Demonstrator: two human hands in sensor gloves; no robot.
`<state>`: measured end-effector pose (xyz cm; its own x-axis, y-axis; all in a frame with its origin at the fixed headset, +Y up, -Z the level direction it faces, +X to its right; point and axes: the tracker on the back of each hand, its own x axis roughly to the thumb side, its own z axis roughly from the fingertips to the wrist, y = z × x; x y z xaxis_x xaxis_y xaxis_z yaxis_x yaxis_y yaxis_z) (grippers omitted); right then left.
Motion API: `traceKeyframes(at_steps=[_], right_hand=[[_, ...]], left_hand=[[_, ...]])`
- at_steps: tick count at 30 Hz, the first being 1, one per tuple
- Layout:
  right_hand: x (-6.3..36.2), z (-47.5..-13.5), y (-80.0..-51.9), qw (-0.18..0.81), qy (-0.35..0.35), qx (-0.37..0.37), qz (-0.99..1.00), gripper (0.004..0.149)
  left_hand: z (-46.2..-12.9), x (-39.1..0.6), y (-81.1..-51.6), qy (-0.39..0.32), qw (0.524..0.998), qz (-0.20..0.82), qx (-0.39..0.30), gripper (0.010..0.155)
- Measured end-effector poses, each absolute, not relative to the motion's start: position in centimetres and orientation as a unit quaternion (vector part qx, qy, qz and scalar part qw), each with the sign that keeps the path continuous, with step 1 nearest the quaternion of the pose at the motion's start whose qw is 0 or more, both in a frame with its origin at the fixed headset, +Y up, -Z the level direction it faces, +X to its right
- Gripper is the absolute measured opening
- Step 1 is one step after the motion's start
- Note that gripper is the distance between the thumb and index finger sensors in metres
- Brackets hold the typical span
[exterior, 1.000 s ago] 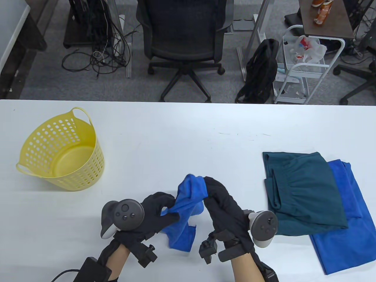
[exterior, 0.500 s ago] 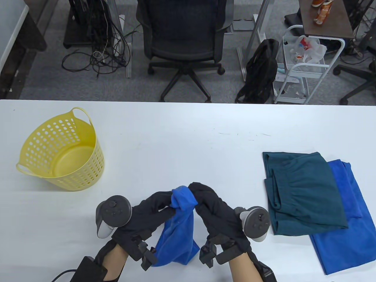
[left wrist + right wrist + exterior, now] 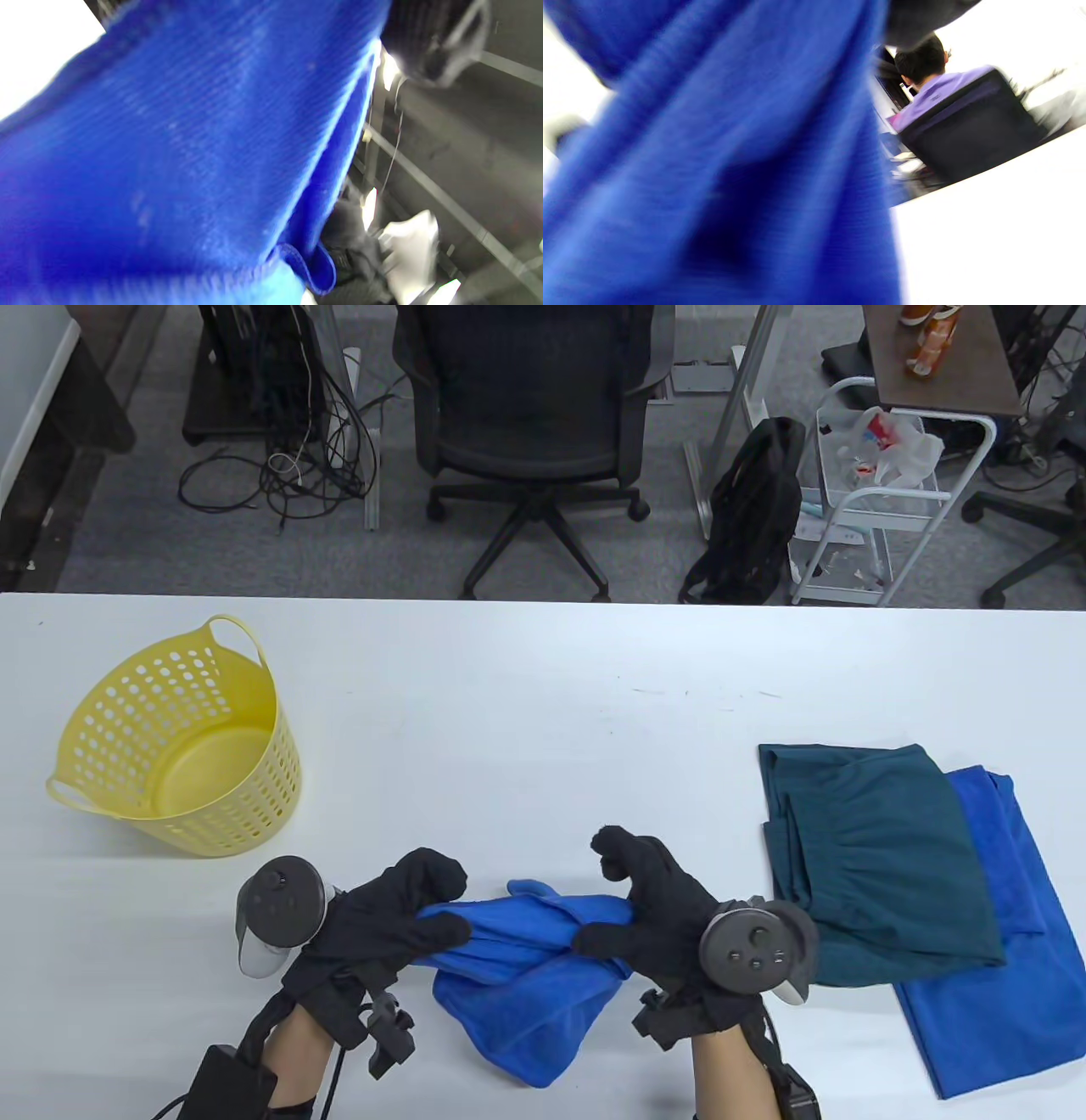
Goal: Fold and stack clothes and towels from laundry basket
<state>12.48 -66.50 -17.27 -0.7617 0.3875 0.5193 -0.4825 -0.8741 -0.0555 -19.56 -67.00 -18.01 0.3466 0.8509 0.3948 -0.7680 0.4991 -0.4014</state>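
Note:
A bright blue towel (image 3: pixel 526 976) hangs bunched between both hands near the table's front edge, its top edge stretched sideways. My left hand (image 3: pixel 420 912) pinches the towel's left end. At the towel's right end my right hand (image 3: pixel 624 912) grips the cloth. Blue cloth (image 3: pixel 169 169) fills the left wrist view, and the same towel (image 3: pixel 721 169) blocks most of the blurred right wrist view. The yellow laundry basket (image 3: pixel 178 742) stands at the left and looks empty. A folded dark teal garment (image 3: pixel 882 857) lies on a folded blue towel (image 3: pixel 1010 950) at the right.
The white table (image 3: pixel 526 712) stretches between basket and stack. Beyond its far edge stand a black office chair (image 3: pixel 534 432), a black backpack (image 3: pixel 755 509) and a white cart (image 3: pixel 882 492). A seated person (image 3: pixel 925 80) shows in the right wrist view.
Both hands have drawn apart and lowered, pulling the towel from a raised bunch into a sideways stretch. The left hand went left, the right hand went right.

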Motion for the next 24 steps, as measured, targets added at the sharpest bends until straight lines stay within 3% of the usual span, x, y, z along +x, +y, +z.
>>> traceKeyframes(at_steps=[1,3,5,6,8,9,11,14,15,18,20,22,24], right_hand=[[12.1,-17.2,-66.5,0.111,-0.111,0.223,0.962,0.091],[11.8,-17.2,-66.6,0.047,-0.121,0.187,0.974,0.08],[12.3,-17.1,-67.0,-0.012,-0.168,0.119,0.979,0.059],[12.5,-17.2,-67.1,-0.004,-0.175,0.105,0.979,0.054],[13.8,-17.4,-67.4,0.015,-0.188,0.047,0.981,0.054],[14.3,-17.6,-67.5,0.019,-0.19,0.026,0.981,0.056],[15.9,-18.1,-68.3,0.048,-0.161,-0.014,0.986,0.063],[17.6,-18.7,-69.9,0.071,-0.14,-0.077,0.985,0.059],[17.9,-18.8,-70.2,0.055,-0.132,-0.081,0.986,0.061],[18.3,-19.0,-70.6,0.082,-0.105,-0.09,0.987,0.064],[18.7,-19.2,-70.9,0.129,-0.087,-0.084,0.984,0.068],[19.2,-19.2,-71.1,0.151,-0.071,-0.095,0.981,0.068],[20.1,-19.2,-71.5,0.106,-0.077,-0.127,0.983,0.063]], left_hand=[[-17.8,-19.4,-66.6,-0.285,0.855,0.428,-0.062,0.086],[-17.3,-18.9,-66.4,-0.23,0.933,0.276,-0.025,0.088],[-17.0,-18.3,-66.6,-0.17,0.978,0.117,0.023,0.088],[-17.1,-18.2,-66.7,-0.158,0.982,0.104,0.03,0.081],[-17.6,-18.8,-67.2,-0.127,0.982,0.14,0.003,0.049],[-17.9,-19.2,-67.4,-0.135,0.977,0.162,-0.026,0.047],[-19.0,-20.6,-68.3,-0.175,0.936,0.278,-0.13,0.046],[-19.9,-22.0,-70.2,-0.181,0.772,0.575,-0.201,0.044],[-20.1,-22.2,-70.4,-0.183,0.735,0.618,-0.209,0.044],[-20.1,-22.3,-70.7,-0.166,0.702,0.665,-0.195,0.045],[-19.9,-22.1,-71.0,-0.176,0.599,0.753,-0.209,0.046],[-19.7,-22.3,-71.2,-0.143,0.504,0.829,-0.195,0.045],[-19.8,-23.1,-71.5,-0.134,0.438,0.875,-0.155,0.046]])
